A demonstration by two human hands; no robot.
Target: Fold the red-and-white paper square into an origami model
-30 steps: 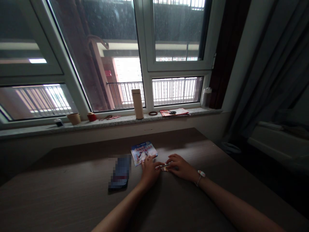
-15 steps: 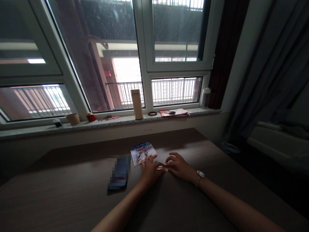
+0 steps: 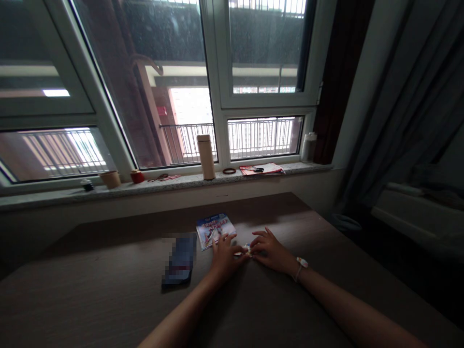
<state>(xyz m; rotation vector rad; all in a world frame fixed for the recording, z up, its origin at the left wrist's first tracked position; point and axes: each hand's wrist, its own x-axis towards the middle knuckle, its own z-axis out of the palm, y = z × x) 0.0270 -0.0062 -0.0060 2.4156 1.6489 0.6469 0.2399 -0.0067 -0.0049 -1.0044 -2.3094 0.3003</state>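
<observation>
Between my fingertips, low over the dark wooden table (image 3: 119, 270), is a small whitish piece with bits of colour (image 3: 248, 250); its kind is too small to make out. My left hand (image 3: 226, 257) pinches it from the left with thumb and index finger, its other fingers reaching over the corner of a booklet. From the right, the thumb and fingertips of my right hand (image 3: 270, 250) close on the same piece, and a bracelet circles that wrist. The blue and white printed booklet (image 3: 213, 227) lies just beyond my left hand.
Left of my left hand lies a dark, blurred-out flat object (image 3: 180, 261). On the windowsill stand a beige flask (image 3: 206, 158), a paper cup (image 3: 110, 179), a red spool-like item (image 3: 137, 177), red papers with scissors (image 3: 263, 168) and a clear bottle (image 3: 308, 147).
My right fingers have shifted very slightly at the small piece, and more of its whitish part shows. My left hand stays almost where it was.
</observation>
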